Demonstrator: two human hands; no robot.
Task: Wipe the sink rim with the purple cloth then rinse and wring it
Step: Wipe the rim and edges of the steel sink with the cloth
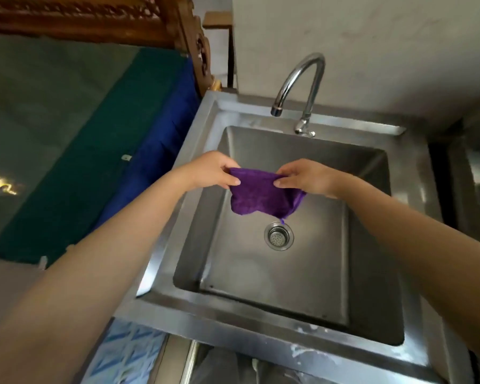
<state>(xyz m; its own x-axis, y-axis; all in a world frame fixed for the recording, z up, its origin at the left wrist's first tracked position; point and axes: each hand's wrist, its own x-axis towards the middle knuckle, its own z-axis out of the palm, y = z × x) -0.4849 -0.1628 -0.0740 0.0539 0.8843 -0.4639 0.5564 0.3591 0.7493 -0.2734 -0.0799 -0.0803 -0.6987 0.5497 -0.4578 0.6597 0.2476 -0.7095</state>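
Right now both hands hold the soft purple cloth (263, 194) up over the square steel sink (261, 325). The left hand (211, 170) pinches one top corner with thumb and fingers. The right hand (302, 177) pinches the other top corner the same way. The cloth hangs in the air between them, above the round metal drain (278, 235), and seems to touch nothing else.

Some things could go wrong from here. Each hand grips only a small bit of cloth, so a loose pinch could let a corner slip. Then the cloth would flop down into the sink, maybe right onto the drain.

No water can be seen coming from the tall curved shiny tap (316, 81). I think one hand must let go to turn it on. The other hand would then hold the whole cloth by one corner, and wet cloth is heavy, so it could fall.

If the water comes out too fast, it may splash off the cloth onto the rim.

White smudges (299, 351) sit on the near rim, so rinsing now might leave them behind.
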